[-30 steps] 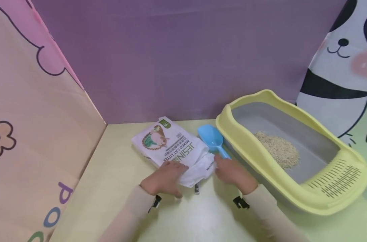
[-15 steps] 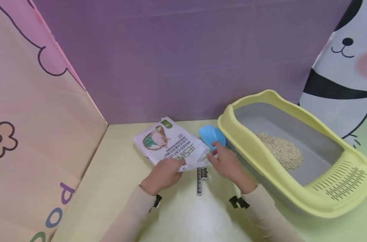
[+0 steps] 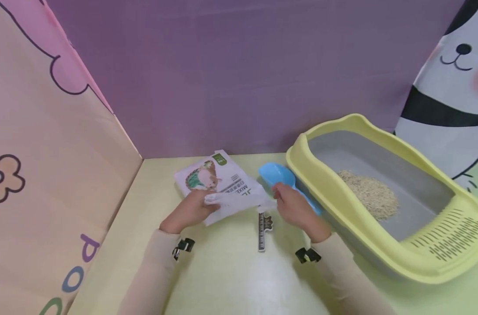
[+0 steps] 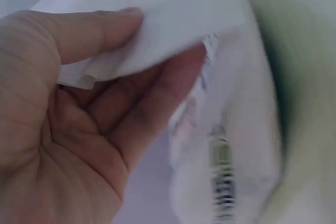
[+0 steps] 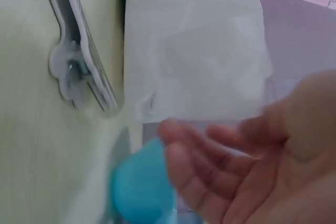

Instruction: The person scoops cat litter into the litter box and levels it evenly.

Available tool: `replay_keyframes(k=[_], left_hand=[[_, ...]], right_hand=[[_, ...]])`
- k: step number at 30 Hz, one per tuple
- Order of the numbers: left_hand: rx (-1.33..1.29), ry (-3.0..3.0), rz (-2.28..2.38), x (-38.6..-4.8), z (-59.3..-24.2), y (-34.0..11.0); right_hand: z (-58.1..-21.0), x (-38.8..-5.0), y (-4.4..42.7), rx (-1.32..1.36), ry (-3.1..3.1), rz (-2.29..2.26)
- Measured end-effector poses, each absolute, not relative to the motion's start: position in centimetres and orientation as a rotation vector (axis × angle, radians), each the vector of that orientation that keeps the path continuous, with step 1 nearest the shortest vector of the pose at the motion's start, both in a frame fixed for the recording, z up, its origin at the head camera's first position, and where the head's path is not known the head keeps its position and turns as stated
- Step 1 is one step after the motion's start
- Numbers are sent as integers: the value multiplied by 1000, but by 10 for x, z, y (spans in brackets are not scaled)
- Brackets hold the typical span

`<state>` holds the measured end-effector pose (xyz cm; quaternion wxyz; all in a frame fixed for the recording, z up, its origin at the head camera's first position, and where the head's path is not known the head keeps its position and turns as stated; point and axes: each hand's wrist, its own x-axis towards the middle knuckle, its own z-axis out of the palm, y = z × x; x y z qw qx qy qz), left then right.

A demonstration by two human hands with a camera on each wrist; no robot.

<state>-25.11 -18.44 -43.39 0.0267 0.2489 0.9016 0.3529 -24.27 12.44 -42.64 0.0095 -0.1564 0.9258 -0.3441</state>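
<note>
A white cat litter bag (image 3: 227, 179) lies on the table, its near top edge folded over. My left hand (image 3: 191, 210) pinches that edge: in the left wrist view the thumb lies on the paper flap (image 4: 173, 30) and the fingers are under it. At the bag's right corner is my right hand (image 3: 295, 208); in the right wrist view its fingers (image 5: 184, 166) are loosely bent beside the bag's edge and hold nothing. Below the bag lies a black-and-white patterned bag clip (image 3: 262, 232). A blue litter scoop (image 3: 276, 175) lies behind the right hand, partly hidden by it.
To the right stands a yellow-rimmed litter box (image 3: 317, 175) with a grey inside and a pile of litter (image 3: 370, 194). A purple backdrop (image 3: 215, 87) closes off the table's far edge, and a printed pink panel (image 3: 65, 175) stands at the left.
The left hand has moved left along the bag's edge and pinches it there. The right hand has left the corner and come back near it. The clip, earlier mostly covered, now shows fully.
</note>
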Motion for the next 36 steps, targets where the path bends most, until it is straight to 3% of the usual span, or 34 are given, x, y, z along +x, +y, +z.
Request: replay_keyframes(k=[4,9,27,36], left_hand=[[692,2697,1276,-261,-443,-196],[579,2720,1325,-265,-451,-208],[328,2726,1384,-268,-458,-220],[425,2600,1393,-269,-450,-225]], right_hand=[[-428,-249,122,-399,2725,-1386],[-440,-262,117,-485,2480,-1582],[-475,-286,93,-800,2927,-805],[-475,-294,89,-800,3099,-696]])
